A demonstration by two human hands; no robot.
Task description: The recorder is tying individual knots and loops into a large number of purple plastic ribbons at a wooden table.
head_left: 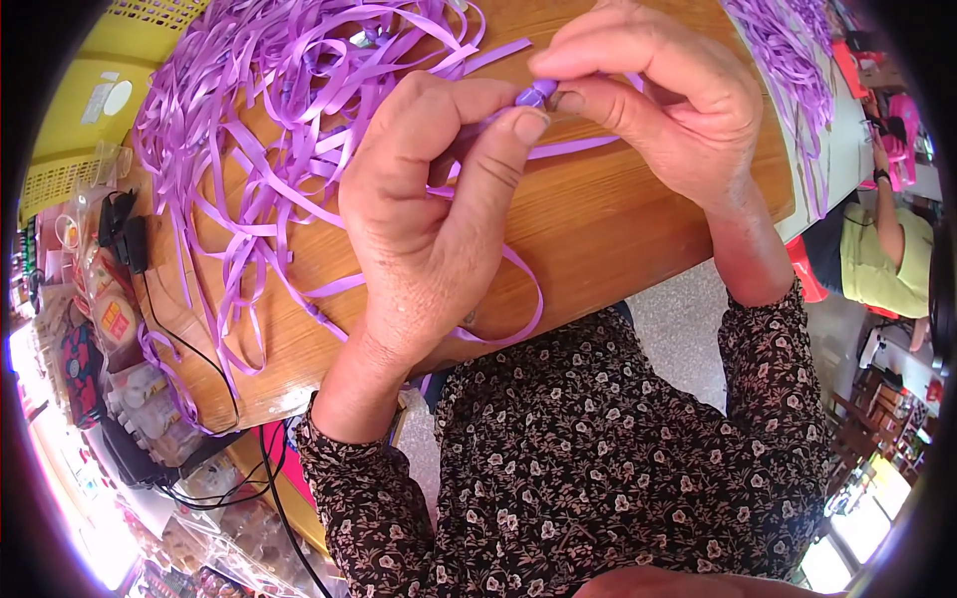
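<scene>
My left hand [429, 209] pinches a small, shiny purple plastic clip [531, 98] between thumb and forefinger, above the table. My right hand [683, 115] meets it from the other side, its thumb and forefinger closed at the clip's darker purple end. Flat purple ribbon [578, 149] passes behind both hands, and a loop of it hangs near the table's front edge below my left wrist. Beyond my left hand spreads a big tangled heap of purple ribbons [269, 90], with a few small purple plastic pieces among them. My fingers partly hide the clip.
The wooden table [598, 234] lies under my hands. At its left stand a yellow plastic basket [125, 45], bagged goods [105, 314] and black cables [189, 344]. More purple ribbons [788, 65] hang over a white table at the right. Past it is a person in a yellow-green shirt [887, 259].
</scene>
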